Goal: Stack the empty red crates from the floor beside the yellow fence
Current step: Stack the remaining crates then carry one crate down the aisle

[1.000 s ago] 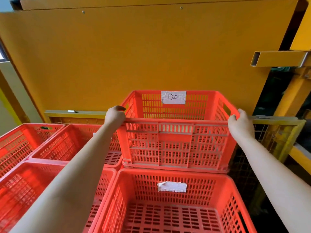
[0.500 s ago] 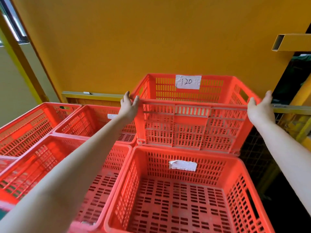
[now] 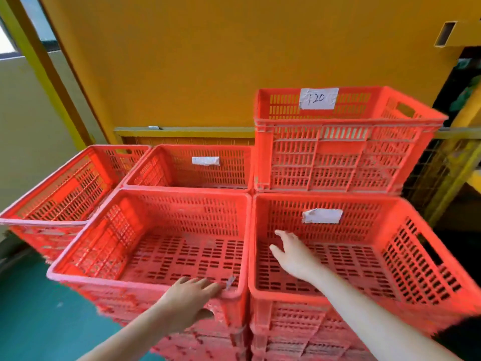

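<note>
Fingers (image 3: 209, 285) of left hand (image 3: 188, 296) overlie crate (image 3: 112, 281) rim.

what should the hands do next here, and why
Probably draw both hands back and turn for another floor crate. The 120 crate sits level on the back right stack with neither hand on it; the left hand only rests on the front left crate's rim, and the right hand hangs open over the front right crate.
</note>
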